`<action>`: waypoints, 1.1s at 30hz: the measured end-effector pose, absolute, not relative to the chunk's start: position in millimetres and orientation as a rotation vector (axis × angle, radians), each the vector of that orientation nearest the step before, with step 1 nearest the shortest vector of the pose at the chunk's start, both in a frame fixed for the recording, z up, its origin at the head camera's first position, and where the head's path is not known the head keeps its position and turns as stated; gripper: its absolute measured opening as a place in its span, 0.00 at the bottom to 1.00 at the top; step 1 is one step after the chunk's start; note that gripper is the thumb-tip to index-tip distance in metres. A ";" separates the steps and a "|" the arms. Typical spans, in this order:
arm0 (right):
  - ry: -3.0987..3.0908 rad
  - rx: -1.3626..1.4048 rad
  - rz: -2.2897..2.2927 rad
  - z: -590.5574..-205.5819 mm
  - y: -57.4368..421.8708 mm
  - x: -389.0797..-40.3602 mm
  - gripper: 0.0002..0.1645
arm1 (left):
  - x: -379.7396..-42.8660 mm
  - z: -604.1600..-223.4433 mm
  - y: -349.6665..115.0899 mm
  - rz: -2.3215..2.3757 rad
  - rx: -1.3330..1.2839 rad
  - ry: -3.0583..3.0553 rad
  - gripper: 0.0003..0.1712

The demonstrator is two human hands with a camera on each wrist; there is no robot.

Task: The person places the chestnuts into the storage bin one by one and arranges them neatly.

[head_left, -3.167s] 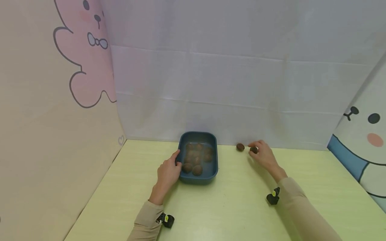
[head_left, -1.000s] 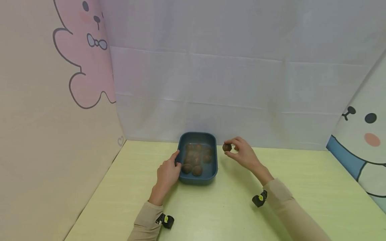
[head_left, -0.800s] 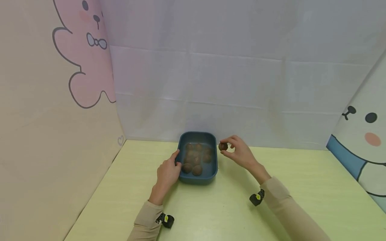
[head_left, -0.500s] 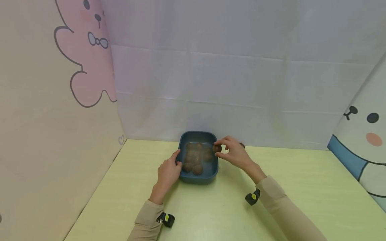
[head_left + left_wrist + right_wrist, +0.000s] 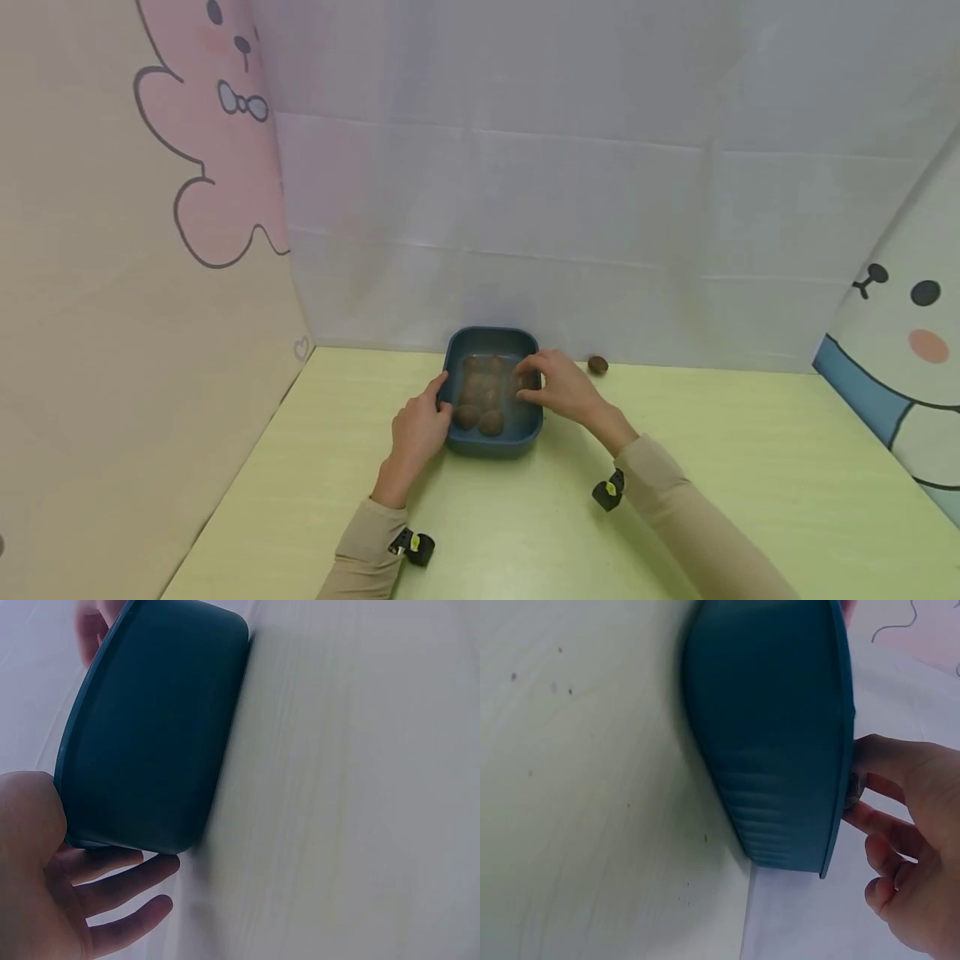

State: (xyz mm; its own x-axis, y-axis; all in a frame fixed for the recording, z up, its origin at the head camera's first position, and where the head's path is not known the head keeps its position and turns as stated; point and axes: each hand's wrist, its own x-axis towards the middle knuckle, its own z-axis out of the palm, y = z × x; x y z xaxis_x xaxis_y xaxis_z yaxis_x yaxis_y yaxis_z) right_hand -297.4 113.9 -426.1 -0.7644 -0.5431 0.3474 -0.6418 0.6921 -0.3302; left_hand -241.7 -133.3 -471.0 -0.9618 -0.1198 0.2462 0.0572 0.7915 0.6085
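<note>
A deep blue rectangular container [image 5: 493, 450] stands against the back wall, with several round brown nuts [image 5: 491, 423], chestnut-like, on its bottom. My left hand [image 5: 420, 431] grips its left side; in the left wrist view the thumb lies at the rim of the container [image 5: 154, 727] and fingers [image 5: 127, 889] spread by its outer wall. Over the right rim reaches my right hand [image 5: 567, 387], pinching a brown nut [image 5: 854, 790] between thumb and finger, just inside the container. That nut is mostly hidden by the fingers. Another brown nut [image 5: 597, 365] lies on the table, right of the container.
The pale yellow-green table [image 5: 540, 533] ends at a white cloth wall [image 5: 570, 208] directly behind the container. Side panels with a pink bear [image 5: 225, 167] and a white cartoon face [image 5: 911, 350] close off left and right. Black wrist cameras [image 5: 422, 550] sit on both cuffs.
My right hand picked up a nut from the table at the right, carried it left over the rim and lowered it into the container. The left hand and container stayed in place.
</note>
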 end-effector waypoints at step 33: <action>-2.725 0.918 0.284 -432.4 95.8 -296.2 0.09 | -240.1 -470.2 -133.6 -0.931 0.056 -2.718 0.32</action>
State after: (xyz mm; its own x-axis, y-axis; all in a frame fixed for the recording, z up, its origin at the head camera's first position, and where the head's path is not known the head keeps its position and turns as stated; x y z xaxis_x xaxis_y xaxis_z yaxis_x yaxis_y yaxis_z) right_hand -296.2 95.8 -432.4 -0.7696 -0.5652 0.2972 -0.6143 0.7823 -0.1030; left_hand -240.1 -133.6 -470.2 -0.9636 -0.1222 0.2380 0.0494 0.7930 0.6072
